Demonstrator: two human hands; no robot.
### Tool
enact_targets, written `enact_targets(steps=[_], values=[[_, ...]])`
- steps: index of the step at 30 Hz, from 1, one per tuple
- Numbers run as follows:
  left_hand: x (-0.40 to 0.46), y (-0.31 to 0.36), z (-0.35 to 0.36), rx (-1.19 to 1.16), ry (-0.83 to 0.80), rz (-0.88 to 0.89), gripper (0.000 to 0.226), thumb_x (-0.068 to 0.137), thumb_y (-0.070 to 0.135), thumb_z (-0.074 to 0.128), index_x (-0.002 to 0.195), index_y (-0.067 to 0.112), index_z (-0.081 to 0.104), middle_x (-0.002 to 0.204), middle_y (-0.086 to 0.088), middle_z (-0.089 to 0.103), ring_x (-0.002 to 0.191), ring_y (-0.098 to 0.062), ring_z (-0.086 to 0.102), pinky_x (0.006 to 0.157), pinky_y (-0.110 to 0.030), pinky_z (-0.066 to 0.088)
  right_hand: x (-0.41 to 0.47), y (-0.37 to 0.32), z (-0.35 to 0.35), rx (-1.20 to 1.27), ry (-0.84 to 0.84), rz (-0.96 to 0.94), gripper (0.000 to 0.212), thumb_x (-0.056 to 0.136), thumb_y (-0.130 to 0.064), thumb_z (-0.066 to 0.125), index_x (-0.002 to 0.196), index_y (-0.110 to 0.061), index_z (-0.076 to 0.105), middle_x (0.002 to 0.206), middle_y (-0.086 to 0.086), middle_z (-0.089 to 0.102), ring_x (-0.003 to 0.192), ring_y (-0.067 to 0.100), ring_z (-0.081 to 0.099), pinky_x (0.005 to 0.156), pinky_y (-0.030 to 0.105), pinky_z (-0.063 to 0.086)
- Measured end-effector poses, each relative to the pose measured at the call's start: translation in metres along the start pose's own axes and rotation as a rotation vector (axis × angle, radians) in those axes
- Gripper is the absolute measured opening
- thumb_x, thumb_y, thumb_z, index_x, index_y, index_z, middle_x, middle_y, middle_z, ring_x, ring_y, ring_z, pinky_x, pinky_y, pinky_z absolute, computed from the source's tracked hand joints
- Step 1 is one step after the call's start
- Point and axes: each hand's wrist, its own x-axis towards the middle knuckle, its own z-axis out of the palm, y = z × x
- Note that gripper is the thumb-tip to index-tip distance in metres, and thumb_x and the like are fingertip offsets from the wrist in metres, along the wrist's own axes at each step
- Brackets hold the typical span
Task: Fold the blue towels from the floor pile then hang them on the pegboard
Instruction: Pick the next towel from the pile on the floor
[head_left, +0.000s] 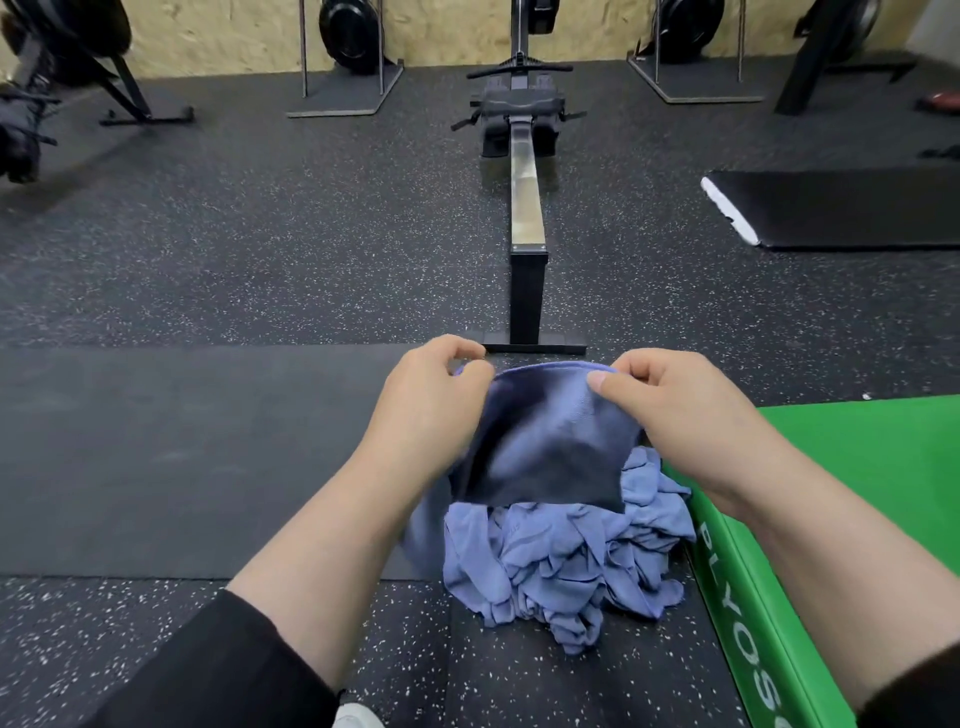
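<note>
- While the crumpled pile of blue cloth towels (561, 561) lies on the speckled black rubber floor (208, 260), beside the green foam box (831, 493), your left hand (431, 400) and right hand (675, 410) each pinch the top edge of one blue towel (550, 441), hanging above it.
</note>
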Motion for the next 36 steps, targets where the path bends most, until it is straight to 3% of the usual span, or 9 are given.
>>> enact_targets(steps=[3,8,11,15,19,23,28,33,36], values=[[-0.001,-0.002,0.001,-0.116,-0.04,-0.063,0.032,0.089,0.007,0.051,0.108,0.022,0.072,0.077,0.009,0.065,0.044,0.001,0.046,0.046,-0.009,0.034,0.001,0.004,0.003,0.088,-0.061,0.055,0.032,0.093,-0.035,0.064,0.077,-0.008,0.067,0.067,0.001,0.057,0.064,0.015,0.049,0.067,0.052,0.052],[-0.005,-0.011,0.008,-0.322,0.016,-0.157,0.013,0.082,0.016,0.063,0.073,0.011,0.07,0.073,-0.001,0.066,0.068,-0.014,0.049,0.067,-0.03,0.041,-0.001,0.002,0.005,0.295,-0.143,0.138,0.028,0.102,-0.014,0.055,0.081,-0.004,0.072,0.075,0.009,0.066,0.066,0.017,0.059,0.061,0.027,0.054],[-0.008,-0.012,0.015,-0.371,0.061,-0.165,0.019,0.091,0.019,0.067,0.075,0.01,0.072,0.067,0.002,0.064,0.062,-0.015,0.048,0.061,-0.028,0.039,-0.002,0.002,0.008,0.348,-0.196,0.175,0.026,0.101,-0.009,0.053,0.087,0.005,0.07,0.085,0.022,0.068,0.076,0.023,0.063,0.074,0.033,0.062],[-0.016,-0.005,0.024,-0.371,0.093,-0.102,0.023,0.093,0.026,0.068,0.074,0.014,0.07,0.064,0.008,0.061,0.06,-0.008,0.048,0.061,-0.027,0.04,-0.005,0.0,0.013,0.415,-0.208,0.227,0.027,0.102,-0.011,0.054,0.091,0.007,0.072,0.101,0.034,0.069,0.081,0.028,0.066,0.07,0.03,0.061],[-0.026,0.004,0.031,-0.331,0.082,0.023,0.015,0.092,0.027,0.07,0.08,0.021,0.076,0.074,0.009,0.073,0.065,-0.001,0.058,0.065,-0.022,0.047,-0.007,-0.003,0.02,0.506,-0.225,0.271,0.025,0.103,-0.011,0.052,0.105,0.007,0.069,0.1,0.027,0.073,0.084,0.027,0.069,0.083,0.038,0.061],[-0.034,0.006,0.039,-0.133,0.048,0.195,0.01,0.091,0.027,0.072,0.084,0.031,0.078,0.077,0.008,0.063,0.077,-0.004,0.06,0.069,-0.014,0.042,-0.011,-0.01,0.023,0.678,-0.27,0.285,0.027,0.104,-0.008,0.045,0.108,0.005,0.068,0.095,0.018,0.073,0.082,0.02,0.069,0.088,0.037,0.058],[-0.036,0.0,0.046,0.093,0.026,0.409,0.014,0.094,0.029,0.066,0.095,0.025,0.079,0.082,0.005,0.056,0.08,-0.013,0.058,0.073,-0.039,0.048,-0.013,-0.017,0.017,0.933,-0.294,0.293,0.03,0.106,-0.019,0.046,0.103,0.002,0.067,0.086,0.016,0.073,0.075,0.02,0.072,0.078,0.032,0.063],[-0.038,0.0,0.043,0.111,-0.133,0.446,0.017,0.096,0.022,0.063,0.094,0.022,0.08,0.09,0.007,0.059,0.085,-0.01,0.057,0.079,-0.031,0.046,-0.012,-0.01,0.017,0.779,-0.255,0.26,0.02,0.102,-0.014,0.053,0.089,-0.004,0.064,0.075,0.01,0.063,0.067,0.014,0.061,0.061,0.021,0.054],[-0.038,0.001,0.04,0.152,-0.166,0.437,0.034,0.091,0.034,0.054,0.065,0.017,0.069,0.082,0.008,0.062,0.077,-0.01,0.056,0.074,-0.032,0.046,-0.006,0.0,0.014,0.465,-0.162,0.182,0.018,0.093,-0.01,0.055,0.082,0.002,0.063,0.069,0.01,0.055,0.067,0.022,0.049,0.067,0.036,0.046]])
